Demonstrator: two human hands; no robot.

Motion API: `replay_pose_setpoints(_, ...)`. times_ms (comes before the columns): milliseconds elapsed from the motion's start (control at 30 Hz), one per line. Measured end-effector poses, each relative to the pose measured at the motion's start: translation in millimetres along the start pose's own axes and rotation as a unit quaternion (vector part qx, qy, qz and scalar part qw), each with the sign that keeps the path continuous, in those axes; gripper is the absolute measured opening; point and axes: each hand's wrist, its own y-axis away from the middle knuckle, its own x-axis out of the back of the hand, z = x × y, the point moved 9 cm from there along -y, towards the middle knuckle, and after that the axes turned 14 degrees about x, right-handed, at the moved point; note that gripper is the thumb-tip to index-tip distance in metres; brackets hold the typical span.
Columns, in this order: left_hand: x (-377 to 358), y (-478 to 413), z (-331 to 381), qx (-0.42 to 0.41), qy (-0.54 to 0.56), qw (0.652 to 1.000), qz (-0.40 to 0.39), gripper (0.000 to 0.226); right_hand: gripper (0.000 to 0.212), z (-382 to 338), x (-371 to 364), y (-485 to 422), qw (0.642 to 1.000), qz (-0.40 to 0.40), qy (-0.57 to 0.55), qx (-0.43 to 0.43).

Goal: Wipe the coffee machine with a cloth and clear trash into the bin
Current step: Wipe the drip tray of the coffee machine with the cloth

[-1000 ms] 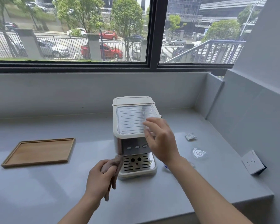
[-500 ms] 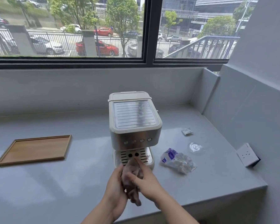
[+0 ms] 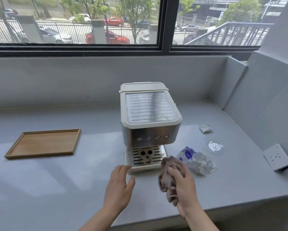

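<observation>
A cream and steel coffee machine (image 3: pixel 149 119) stands in the middle of the grey counter (image 3: pixel 56 189), its drip tray facing me. My right hand (image 3: pixel 185 189) is closed around a bunched brownish cloth (image 3: pixel 169 177), just in front of the drip tray's right corner. My left hand (image 3: pixel 119 189) hovers with fingers spread, holding nothing, near the tray's left front corner. A crumpled clear plastic bag with blue print (image 3: pixel 196 160) lies right of the machine. Further right lie a small crumpled wrapper (image 3: pixel 205 129) and a clear round lid (image 3: pixel 215 146). No bin is in view.
A shallow wooden tray (image 3: pixel 43 143) lies on the counter to the left. A white wall socket (image 3: pixel 277 156) sticks out of the right-hand wall. The counter's front edge runs just under my wrists. A raised ledge and a window close the back.
The cloth passed from my left hand to my right hand. Both hands met in front of the machine, then parted; the left now hangs free.
</observation>
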Motion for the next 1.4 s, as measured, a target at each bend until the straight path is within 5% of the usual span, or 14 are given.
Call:
replay_pose_setpoints(100,-6.4,-17.7,-9.5,-0.013,-0.016,1.0,0.012,0.051,0.054,-94.5,-36.1,7.5,0.956,-0.078,0.067,0.275)
replay_pose_setpoints(167,-19.3,-26.6,-13.2,-0.002,-0.031,0.999,-0.016,0.062,0.054,-159.5,-84.3,20.1,0.847,-0.122,0.192,0.479)
replay_pose_setpoints(233,-33.7,-31.9,-16.2,0.0,-0.06,0.997,-0.044,0.069,0.048,-202.6,-139.0,25.3,0.727,-0.113,0.329,0.592)
replay_pose_setpoints(400,-48.1,-34.6,-20.6,-0.026,-0.078,0.996,-0.036,0.074,0.039,-192.5,-231.5,6.1,0.586,-0.181,0.562,0.556)
replay_pose_setpoints(500,-48.6,-33.1,-24.3,-0.048,-0.075,0.996,-0.019,0.074,0.03,-174.8,-231.7,1.3,0.549,-0.187,0.615,0.535)
replay_pose_setpoints(800,-55.7,-35.8,-30.3,-0.077,-0.15,0.985,0.026,0.076,0.037,-182.2,-151.8,14.6,0.555,-0.115,0.53,0.631)
replay_pose_setpoints(1000,-59.1,-35.5,-33.6,-0.084,-0.143,0.986,0.029,0.075,0.031,-173.7,-51.3,8.3,0.63,-0.027,0.433,0.644)
replay_pose_setpoints(1200,-55.8,-32.1,-31.3,-0.088,-0.124,0.988,0.038,0.074,0.036,-62.2,8.1,-27.0,0.853,-0.043,0.368,0.369)
replay_pose_setpoints(1267,-54.5,-34.6,-31.7,-0.082,-0.128,0.987,0.042,0.073,0.038,-24.2,14.5,-38.7,0.863,-0.056,0.396,0.309)
replay_pose_setpoints(1400,-47.7,-32.4,-23.9,-0.074,-0.116,0.988,0.066,0.069,0.048,16.8,8.7,-35.2,0.824,-0.107,0.469,0.299)
